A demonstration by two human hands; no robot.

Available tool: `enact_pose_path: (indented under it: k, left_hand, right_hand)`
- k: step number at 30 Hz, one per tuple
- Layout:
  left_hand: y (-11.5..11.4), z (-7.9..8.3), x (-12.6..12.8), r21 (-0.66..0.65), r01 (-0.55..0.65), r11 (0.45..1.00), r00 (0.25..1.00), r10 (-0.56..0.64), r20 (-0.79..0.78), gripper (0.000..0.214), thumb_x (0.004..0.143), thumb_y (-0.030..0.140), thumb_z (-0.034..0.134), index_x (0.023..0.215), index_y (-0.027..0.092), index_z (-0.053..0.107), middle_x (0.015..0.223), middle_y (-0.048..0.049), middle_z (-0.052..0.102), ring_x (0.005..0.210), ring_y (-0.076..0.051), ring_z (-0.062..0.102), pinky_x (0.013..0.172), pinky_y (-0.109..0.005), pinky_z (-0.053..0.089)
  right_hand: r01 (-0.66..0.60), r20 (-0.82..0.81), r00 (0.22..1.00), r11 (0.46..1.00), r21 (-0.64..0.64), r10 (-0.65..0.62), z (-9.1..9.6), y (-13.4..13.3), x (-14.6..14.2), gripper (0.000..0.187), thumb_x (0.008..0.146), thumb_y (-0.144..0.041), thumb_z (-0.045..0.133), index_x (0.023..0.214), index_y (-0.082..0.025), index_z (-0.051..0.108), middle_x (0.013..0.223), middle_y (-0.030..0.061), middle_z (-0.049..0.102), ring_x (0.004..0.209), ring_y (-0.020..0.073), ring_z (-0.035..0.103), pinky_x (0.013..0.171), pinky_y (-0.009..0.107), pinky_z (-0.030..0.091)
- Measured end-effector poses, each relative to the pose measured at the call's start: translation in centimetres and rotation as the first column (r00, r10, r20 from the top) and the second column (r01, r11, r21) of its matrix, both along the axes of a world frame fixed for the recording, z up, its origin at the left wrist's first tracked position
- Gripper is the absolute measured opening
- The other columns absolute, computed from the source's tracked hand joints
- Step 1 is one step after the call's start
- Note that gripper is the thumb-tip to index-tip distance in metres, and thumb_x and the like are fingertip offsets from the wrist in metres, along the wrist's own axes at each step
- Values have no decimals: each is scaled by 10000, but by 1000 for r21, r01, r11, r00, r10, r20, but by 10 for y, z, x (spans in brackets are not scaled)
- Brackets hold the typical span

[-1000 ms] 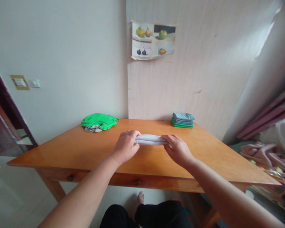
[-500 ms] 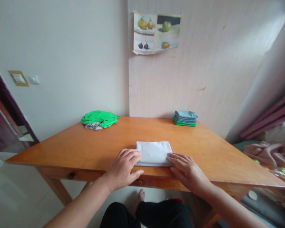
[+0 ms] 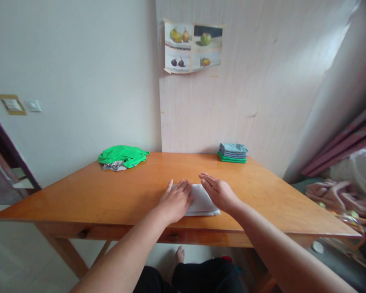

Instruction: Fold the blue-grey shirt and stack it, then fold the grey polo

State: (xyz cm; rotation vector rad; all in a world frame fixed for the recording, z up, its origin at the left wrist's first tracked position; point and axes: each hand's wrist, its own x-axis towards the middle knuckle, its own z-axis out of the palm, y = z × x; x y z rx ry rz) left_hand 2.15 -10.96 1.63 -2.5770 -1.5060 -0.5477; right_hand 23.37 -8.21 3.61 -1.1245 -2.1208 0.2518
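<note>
A folded light grey cloth (image 3: 201, 201) lies flat near the front edge of the wooden table (image 3: 131, 195). My left hand (image 3: 177, 200) rests palm down on its left part, fingers stretched out, and hides that side. Over the cloth's right side is my right hand (image 3: 218, 192), fingers straight and pointing toward the far edge; whether it touches the fabric I cannot tell. Neither hand grips anything.
A loose heap with a bright green cloth (image 3: 123, 155) on top lies at the back left of the table. At the back right stands a neat stack of folded blue-grey and green cloths (image 3: 233, 152). Fruit pictures (image 3: 192, 48) hang on the wall.
My left hand has moved from the cloth's left edge onto its top. My right hand has gone up and left from the right edge to over the cloth. The view has shifted slightly.
</note>
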Motion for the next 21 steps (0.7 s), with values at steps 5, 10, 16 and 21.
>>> enact_pose_path:
  k: [5,10,16,21]
  left_hand:
    - [-4,-13,-2,-48,16,999,998,-19,-59,516,1055,390,298,1511,194,437,1600,-135,406,1505,-293,317,1196,-694,121]
    - [-3,-15,-2,-23,-12,1000,998,11,-58,506,1051,428,314,1505,258,458,1615,-104,389,1520,-309,278,1190,-712,50]
    - [-6,-16,1,-19,-98,995,994,97,-47,560,1031,493,343,1523,244,443,1637,-145,328,1524,-346,253,1177,-726,32]
    - [-11,-12,4,-68,-138,988,989,133,-72,596,1009,446,391,1541,178,419,1632,-169,319,1512,-381,270,1166,-742,57]
  right_hand:
    - [100,76,992,994,-48,-96,-8,7,1,486,1044,-405,340,1309,-166,669,1383,131,641,1345,238,553,1145,409,422]
    - [114,262,959,993,-15,-106,-5,2,-4,531,1062,-417,282,1415,-151,577,1516,151,511,1454,272,412,1179,491,349]
    - [138,484,871,987,-82,-81,-22,-16,-24,584,1061,-491,297,1554,-195,398,1641,122,304,1540,330,193,1182,688,163]
    - [183,478,872,977,-113,-109,-31,-23,-22,599,1063,-493,283,1576,-191,350,1656,90,267,1545,338,159,1178,706,149]
